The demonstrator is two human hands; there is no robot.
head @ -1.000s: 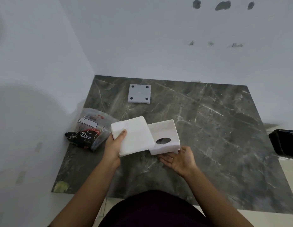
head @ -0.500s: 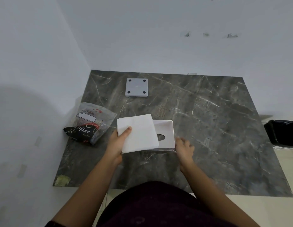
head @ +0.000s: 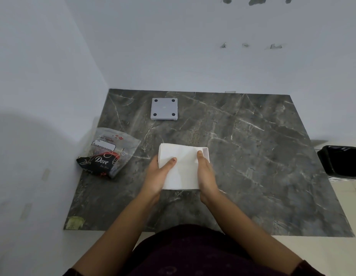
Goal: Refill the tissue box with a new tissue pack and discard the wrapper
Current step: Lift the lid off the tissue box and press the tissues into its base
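Note:
A white stack of tissues (head: 183, 168) lies over the white tissue box (head: 206, 152) in the middle of the dark marble table (head: 253, 156). Only the box's far right corner shows past the stack. My left hand (head: 159, 174) grips the stack's left edge with the thumb on top. My right hand (head: 206, 176) grips the right edge, thumb on top too. The Dove wrapper (head: 107, 154), clear and black plastic, lies crumpled at the table's left edge. The box's grey base plate (head: 164, 109), with four dark feet up, rests near the back wall.
A black bin (head: 341, 162) stands on the floor just beyond the table's right edge. White walls close off the left and back sides. A yellowish tape patch (head: 74, 223) marks the front left corner.
My left hand carried the tissue stack rightward until it covers the box. My right hand left the box's front side and took hold of the stack's right edge.

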